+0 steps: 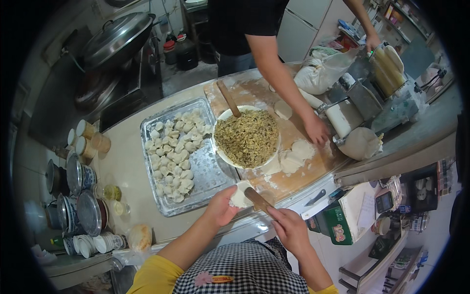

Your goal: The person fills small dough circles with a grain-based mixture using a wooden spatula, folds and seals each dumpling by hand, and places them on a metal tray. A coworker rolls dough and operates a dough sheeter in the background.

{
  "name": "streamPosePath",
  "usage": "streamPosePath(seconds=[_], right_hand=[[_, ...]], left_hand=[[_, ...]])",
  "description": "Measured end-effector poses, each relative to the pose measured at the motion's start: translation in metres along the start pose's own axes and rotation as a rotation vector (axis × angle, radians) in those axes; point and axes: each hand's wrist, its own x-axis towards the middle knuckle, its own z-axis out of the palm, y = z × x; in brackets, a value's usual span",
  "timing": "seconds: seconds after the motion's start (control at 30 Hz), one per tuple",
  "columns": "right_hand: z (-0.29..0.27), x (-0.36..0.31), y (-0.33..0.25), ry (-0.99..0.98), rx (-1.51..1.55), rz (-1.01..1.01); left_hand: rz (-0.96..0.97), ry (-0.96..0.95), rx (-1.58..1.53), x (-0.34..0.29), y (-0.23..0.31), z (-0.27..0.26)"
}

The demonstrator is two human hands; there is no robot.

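Note:
Near the front edge of the table, my left hand (221, 207) holds a round, pale dough wrapper (241, 198) on its fingers. My right hand (292, 230) grips a flat wooden spatula (257, 200), whose far end lies over the wrapper. Just beyond stands a white bowl heaped with yellow-green chopped filling (247, 138), and a second wooden stick (228, 98) leans in it. To its left, a metal tray (210, 172) carries many folded dumplings (171, 161). Several flat wrappers (296, 156) lie on the floured wooden board (320, 164) to the bowl's right.
Across the table, a co-worker in black reaches one hand (317, 130) toward the wrappers; the other is at a dough roller machine (387, 73). A flour bag (320, 71) stands beside it. Lidded pots (90, 210) and jars (85, 130) line the left side. A large wok (117, 36) sits behind.

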Motion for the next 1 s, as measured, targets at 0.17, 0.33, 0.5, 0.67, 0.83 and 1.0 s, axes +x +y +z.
streamPosePath(seconds=[0.17, 0.33, 0.5, 0.67, 0.83, 1.0], right_hand=[[0.008, -0.002, -0.001, -0.068, -0.058, 0.066], [0.02, 0.011, -0.014, -0.025, 0.003, 0.037], [0.027, 0.016, -0.034, -0.208, -0.015, 0.039], [0.026, 0.009, -0.027, -0.107, -0.067, -0.09], [0.05, 0.011, -0.018, -0.084, 0.043, -0.009], [0.051, 0.037, -0.022, -0.074, 0.036, -0.024]], left_hand=[[-0.007, -0.026, -0.063, -0.002, 0.001, 0.002], [-0.008, -0.032, -0.113, 0.0, -0.001, 0.003], [0.051, -0.007, -0.078, -0.002, 0.014, 0.016], [0.151, -0.005, -0.079, -0.005, 0.038, -0.002], [0.178, -0.089, -0.179, 0.001, 0.041, -0.022], [0.22, 0.059, -0.176, 0.01, 0.049, -0.04]])
